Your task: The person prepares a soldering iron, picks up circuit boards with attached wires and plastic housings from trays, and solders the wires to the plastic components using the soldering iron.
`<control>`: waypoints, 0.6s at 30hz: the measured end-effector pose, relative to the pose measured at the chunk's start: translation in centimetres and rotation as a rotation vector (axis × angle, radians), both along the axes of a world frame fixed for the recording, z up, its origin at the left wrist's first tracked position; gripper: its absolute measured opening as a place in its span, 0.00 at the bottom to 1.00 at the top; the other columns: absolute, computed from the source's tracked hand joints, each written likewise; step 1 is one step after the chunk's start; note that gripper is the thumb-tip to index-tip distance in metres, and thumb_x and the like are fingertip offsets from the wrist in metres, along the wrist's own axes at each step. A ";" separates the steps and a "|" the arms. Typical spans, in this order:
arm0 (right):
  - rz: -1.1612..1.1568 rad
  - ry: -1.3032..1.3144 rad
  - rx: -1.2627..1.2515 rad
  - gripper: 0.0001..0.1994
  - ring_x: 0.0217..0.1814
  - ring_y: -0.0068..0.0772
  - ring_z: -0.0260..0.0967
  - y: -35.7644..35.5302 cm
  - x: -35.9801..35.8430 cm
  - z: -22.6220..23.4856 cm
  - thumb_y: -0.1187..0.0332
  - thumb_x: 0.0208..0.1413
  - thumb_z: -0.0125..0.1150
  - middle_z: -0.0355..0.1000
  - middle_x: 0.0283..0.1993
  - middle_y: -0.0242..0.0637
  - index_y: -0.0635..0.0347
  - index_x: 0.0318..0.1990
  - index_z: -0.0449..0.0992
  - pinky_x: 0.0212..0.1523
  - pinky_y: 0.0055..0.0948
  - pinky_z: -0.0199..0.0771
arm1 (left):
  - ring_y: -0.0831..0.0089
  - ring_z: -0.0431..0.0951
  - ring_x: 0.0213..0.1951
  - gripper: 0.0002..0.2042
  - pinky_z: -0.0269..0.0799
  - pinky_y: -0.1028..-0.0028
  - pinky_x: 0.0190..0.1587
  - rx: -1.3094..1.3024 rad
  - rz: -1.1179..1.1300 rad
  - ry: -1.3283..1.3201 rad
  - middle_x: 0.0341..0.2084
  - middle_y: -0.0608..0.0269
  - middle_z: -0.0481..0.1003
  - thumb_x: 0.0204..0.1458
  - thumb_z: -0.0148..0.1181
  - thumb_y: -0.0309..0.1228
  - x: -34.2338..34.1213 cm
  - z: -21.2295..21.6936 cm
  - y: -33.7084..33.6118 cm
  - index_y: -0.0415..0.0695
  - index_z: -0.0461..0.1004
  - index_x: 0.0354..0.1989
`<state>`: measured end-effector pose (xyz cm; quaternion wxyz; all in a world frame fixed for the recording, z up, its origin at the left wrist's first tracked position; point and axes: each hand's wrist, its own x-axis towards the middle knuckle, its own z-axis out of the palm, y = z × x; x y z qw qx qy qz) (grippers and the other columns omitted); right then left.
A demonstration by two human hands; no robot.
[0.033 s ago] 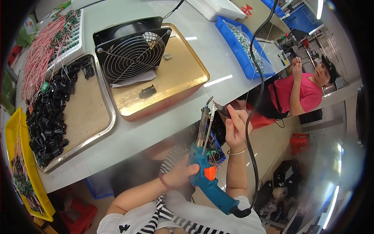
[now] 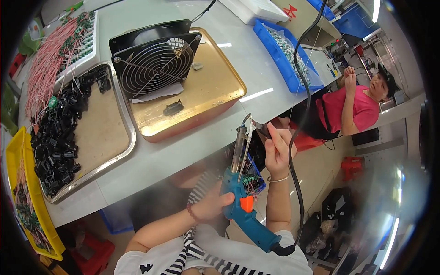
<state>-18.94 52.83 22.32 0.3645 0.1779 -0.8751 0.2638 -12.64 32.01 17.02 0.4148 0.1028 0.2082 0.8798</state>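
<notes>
Soldering gun: clasped in closed left hand, tip by edge of white bench | small black part: pinched in right hand, thumb and fingers closed, beside tip | axial fan: on gold-topped box

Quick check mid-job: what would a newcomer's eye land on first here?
Probably the teal soldering gun with the orange trigger, held in the left hand at lower centre, its tip near the small dark piece pinched in the right hand. Next, the black fan standing on the gold-coloured tray, and left of it, black plastic parts heaped in a metal tray.
</notes>
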 end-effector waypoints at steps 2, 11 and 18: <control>0.001 0.004 -0.005 0.19 0.29 0.33 0.65 -0.2 -0.2 0.0 0.81 0.42 0.65 0.68 0.30 0.36 0.65 0.47 0.81 0.30 0.29 0.65 | 0.78 0.72 0.41 0.33 0.70 0.75 0.44 -0.024 0.014 0.001 0.40 0.68 0.72 0.47 0.69 0.56 0.1 -0.3 0.0 0.44 0.67 0.52; -0.075 0.073 0.114 0.19 0.29 0.33 0.64 -1.3 0.1 0.5 0.81 0.43 0.65 0.68 0.30 0.35 0.65 0.47 0.81 0.29 0.28 0.65 | 0.77 0.72 0.41 0.33 0.70 0.75 0.44 -0.015 0.015 -0.012 0.39 0.67 0.71 0.48 0.68 0.56 0.4 -1.0 0.2 0.44 0.65 0.52; -0.265 0.005 0.085 0.18 0.33 0.28 0.65 -0.2 -0.5 0.2 0.79 0.57 0.56 0.70 0.34 0.35 0.65 0.55 0.77 0.35 0.24 0.65 | 0.76 0.74 0.44 0.32 0.72 0.73 0.46 -0.039 -0.048 0.042 0.43 0.65 0.74 0.49 0.68 0.55 1.4 -1.8 0.6 0.43 0.68 0.52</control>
